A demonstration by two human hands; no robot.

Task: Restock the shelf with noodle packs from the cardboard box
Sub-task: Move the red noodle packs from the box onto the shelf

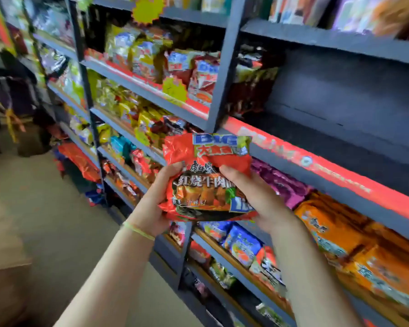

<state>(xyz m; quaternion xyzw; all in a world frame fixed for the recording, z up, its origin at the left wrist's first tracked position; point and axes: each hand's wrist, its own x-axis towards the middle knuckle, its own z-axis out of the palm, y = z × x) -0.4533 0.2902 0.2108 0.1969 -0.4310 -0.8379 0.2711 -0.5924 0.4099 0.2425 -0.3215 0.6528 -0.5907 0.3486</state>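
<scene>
A red noodle pack point(204, 178) with a blue "BIG" label is held upright in front of the dark shelf unit point(222, 74). My left hand point(155, 197) grips its left edge and bottom corner. My right hand point(255, 194) grips its right side, thumb across the front. The pack hangs just below the red-edged shelf board point(316, 161), whose bay above is mostly bare, with a few dark red packs point(250, 90) at its left end. The cardboard box point(5, 267) shows at the lower left edge.
Shelves to the left hold several red, yellow and blue noodle packs point(198, 74). Purple packs point(283, 182) and orange packs point(354, 244) fill the shelf below right. The aisle floor point(52, 208) runs along the left, with stacked goods at its far end.
</scene>
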